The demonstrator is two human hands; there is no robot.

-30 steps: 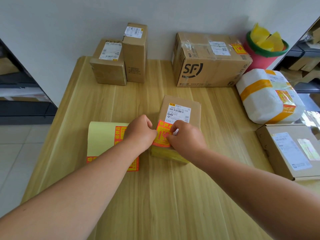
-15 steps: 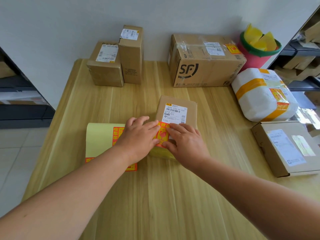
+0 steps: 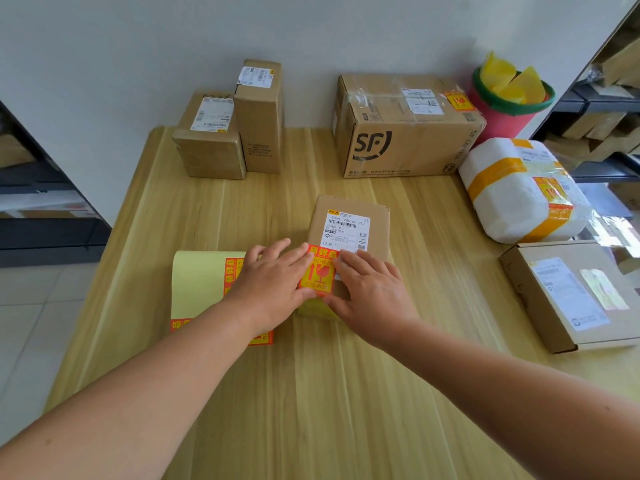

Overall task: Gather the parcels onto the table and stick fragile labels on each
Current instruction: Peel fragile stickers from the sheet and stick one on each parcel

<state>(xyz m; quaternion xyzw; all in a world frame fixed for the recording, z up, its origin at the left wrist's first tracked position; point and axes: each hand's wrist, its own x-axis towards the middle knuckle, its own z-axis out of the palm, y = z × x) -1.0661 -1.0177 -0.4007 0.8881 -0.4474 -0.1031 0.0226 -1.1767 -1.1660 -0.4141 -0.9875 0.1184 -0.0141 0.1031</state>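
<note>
Pressing one fragile label (image 3: 318, 271) flat, both open hands (image 3: 273, 282) hold nothing; six parcels (image 3: 349, 220).

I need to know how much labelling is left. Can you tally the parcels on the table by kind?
Brown cardboard boxes: 5 (two at back left, the big SF one, the small one under the hands, the flat one at right)
White padded parcels: 1
Total: 6

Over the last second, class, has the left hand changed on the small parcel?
Yes. The left hand has opened from a pinch to flat fingers pressing the fragile label onto the small parcel, which stays put.
</note>
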